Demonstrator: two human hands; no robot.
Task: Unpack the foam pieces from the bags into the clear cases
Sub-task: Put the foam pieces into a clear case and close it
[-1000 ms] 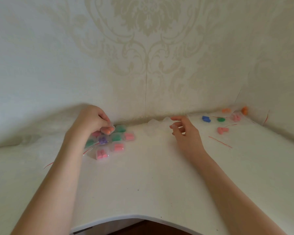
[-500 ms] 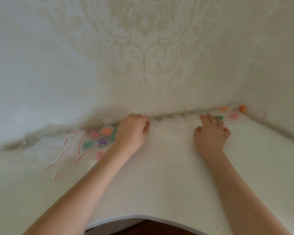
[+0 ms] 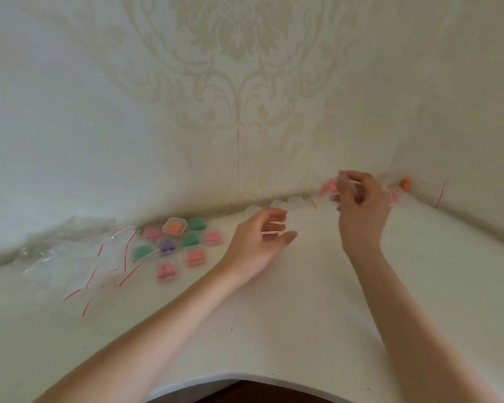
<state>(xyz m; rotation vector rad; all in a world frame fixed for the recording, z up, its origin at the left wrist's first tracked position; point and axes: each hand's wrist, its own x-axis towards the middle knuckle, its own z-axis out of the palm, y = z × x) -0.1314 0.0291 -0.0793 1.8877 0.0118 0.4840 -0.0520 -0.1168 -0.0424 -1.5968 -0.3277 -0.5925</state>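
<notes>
Pink foam pieces [image 3: 326, 188] in a small clear bag now hang pinched in the raised right hand [image 3: 361, 205], lifted off the table [image 3: 274, 330] right of the filled cases [image 3: 184, 242], while the left hand [image 3: 259, 237], fingers loosely curled, has left them for the empty cases [image 3: 296, 201], so another unpacking looks imminent.

No text, label, brand, number or sign can be read anywhere here. The clear cases [image 3: 184, 245] left of the left hand [image 3: 259, 239] show only coloured foam through their lids, the empty bags [image 3: 99, 266] further left carry plain red strips (no print on them), and the wallpaper [image 3: 239, 68] above both hands bears an ornamental pattern only.
</notes>
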